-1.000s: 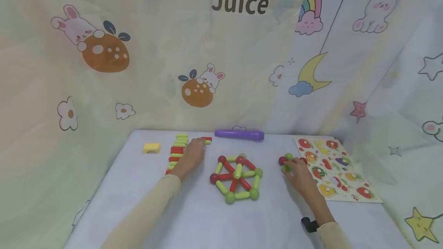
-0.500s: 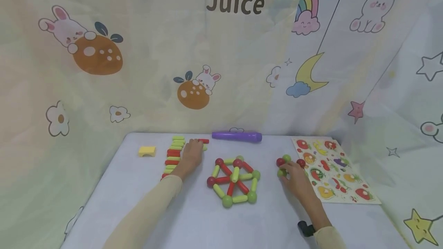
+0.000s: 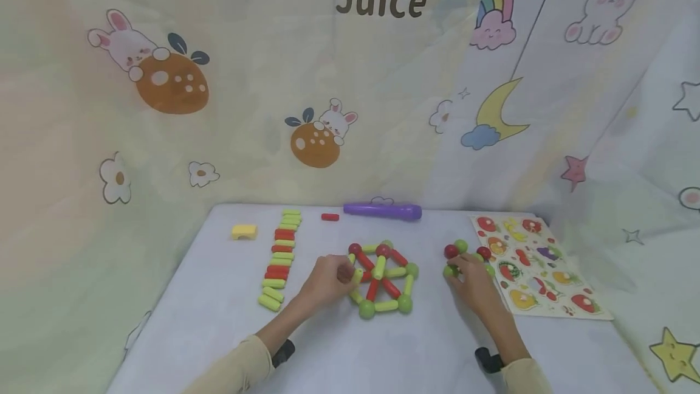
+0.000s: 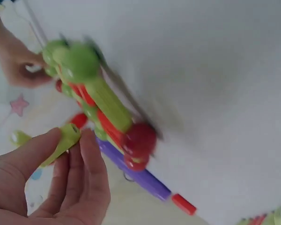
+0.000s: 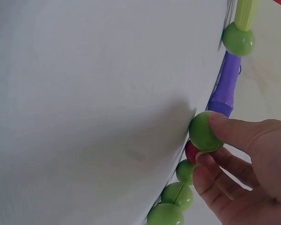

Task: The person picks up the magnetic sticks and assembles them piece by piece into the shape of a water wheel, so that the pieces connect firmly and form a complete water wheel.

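Left hand [image 3: 328,281] sits lower centre of the head view, at the left edge of the wheel-shaped rod-and-ball structure [image 3: 383,278]. In the left wrist view the thumb and fingers [image 4: 91,161] pinch a light green rod [image 4: 61,143], held just beside the structure's red ball [image 4: 139,139]; whether the rod touches the structure cannot be told because of blur.

Right hand [image 3: 473,281] is right of centre in the head view, over the cluster of loose balls [image 3: 465,257]. In the right wrist view the thumb and a finger pinch one green ball [image 5: 203,132]; a red ball [image 5: 191,152] and more green balls lie just below it on the bench [image 3: 219,321].

Row of green and red rods [image 3: 281,254] runs down the left-centre of the bench, well apart from the left hand. Yellow block [image 3: 243,231] lies left of the row's top end. Single red rod [image 3: 330,217] lies near the back edge, just left of the purple stick [image 3: 383,211]. Fruit puzzle board [image 3: 538,266] lies at the right, just beside the ball cluster. Cartoon-print curtain with "Juice" [image 3: 381,0] fills the upper frame.
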`<act>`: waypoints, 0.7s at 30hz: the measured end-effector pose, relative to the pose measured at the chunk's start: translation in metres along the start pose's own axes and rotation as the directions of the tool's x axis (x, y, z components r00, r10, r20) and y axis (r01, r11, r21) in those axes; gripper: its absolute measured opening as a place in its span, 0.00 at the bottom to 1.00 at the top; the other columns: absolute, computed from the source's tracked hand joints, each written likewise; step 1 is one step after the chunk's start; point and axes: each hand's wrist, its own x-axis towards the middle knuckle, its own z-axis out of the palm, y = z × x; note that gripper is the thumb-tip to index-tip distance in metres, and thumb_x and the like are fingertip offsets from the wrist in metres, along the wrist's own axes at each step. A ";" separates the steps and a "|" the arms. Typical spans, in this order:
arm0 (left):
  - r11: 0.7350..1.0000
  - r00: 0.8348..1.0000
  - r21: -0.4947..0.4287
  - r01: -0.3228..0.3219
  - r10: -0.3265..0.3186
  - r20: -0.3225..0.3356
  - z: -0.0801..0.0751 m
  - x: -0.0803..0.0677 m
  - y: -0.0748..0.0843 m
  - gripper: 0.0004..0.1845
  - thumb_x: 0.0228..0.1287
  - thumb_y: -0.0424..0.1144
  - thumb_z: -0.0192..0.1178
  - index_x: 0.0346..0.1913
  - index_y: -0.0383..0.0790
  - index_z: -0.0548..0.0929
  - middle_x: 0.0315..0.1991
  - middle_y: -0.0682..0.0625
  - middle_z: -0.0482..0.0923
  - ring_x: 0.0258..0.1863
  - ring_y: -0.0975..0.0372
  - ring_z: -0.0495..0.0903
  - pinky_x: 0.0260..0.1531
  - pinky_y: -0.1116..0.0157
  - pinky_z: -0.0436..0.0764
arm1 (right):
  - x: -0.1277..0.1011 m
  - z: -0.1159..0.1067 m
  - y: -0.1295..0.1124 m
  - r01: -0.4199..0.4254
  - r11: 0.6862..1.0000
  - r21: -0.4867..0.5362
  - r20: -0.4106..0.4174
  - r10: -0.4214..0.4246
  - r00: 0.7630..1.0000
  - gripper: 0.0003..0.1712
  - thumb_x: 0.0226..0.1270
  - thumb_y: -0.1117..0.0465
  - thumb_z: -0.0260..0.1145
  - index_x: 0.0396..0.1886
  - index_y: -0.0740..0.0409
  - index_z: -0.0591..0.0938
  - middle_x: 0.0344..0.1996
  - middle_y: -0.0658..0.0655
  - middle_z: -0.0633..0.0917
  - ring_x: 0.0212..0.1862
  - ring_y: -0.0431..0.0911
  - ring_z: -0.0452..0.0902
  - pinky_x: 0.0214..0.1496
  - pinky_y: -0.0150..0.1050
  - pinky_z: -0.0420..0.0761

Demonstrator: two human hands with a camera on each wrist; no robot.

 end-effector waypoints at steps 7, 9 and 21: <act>0.992 0.997 -0.107 -0.071 0.070 -0.016 0.030 -0.019 0.006 0.06 0.64 0.33 0.77 0.39 0.46 0.90 0.34 0.60 0.85 0.38 0.64 0.82 0.39 0.68 0.84 | -0.002 -0.001 -0.005 -0.011 1.000 0.013 0.024 0.010 1.000 0.16 0.62 0.72 0.80 0.49 0.66 0.89 0.49 0.65 0.87 0.51 0.58 0.84 0.54 0.56 0.87; 0.990 0.996 -0.112 -0.088 0.085 -0.028 0.035 -0.020 0.004 0.07 0.63 0.32 0.77 0.39 0.45 0.89 0.34 0.59 0.85 0.38 0.64 0.82 0.39 0.69 0.83 | -0.001 0.000 -0.007 -0.019 1.000 0.019 0.034 0.018 0.999 0.16 0.62 0.71 0.80 0.49 0.65 0.89 0.49 0.64 0.87 0.51 0.57 0.84 0.54 0.55 0.87; 0.987 0.991 -0.109 -0.115 0.107 -0.078 0.046 -0.025 -0.001 0.10 0.60 0.30 0.80 0.40 0.44 0.89 0.34 0.58 0.87 0.39 0.57 0.85 0.38 0.70 0.83 | -0.003 -0.001 -0.009 -0.017 0.999 0.033 0.085 0.014 0.996 0.20 0.63 0.72 0.78 0.55 0.68 0.87 0.51 0.66 0.87 0.51 0.58 0.85 0.53 0.53 0.88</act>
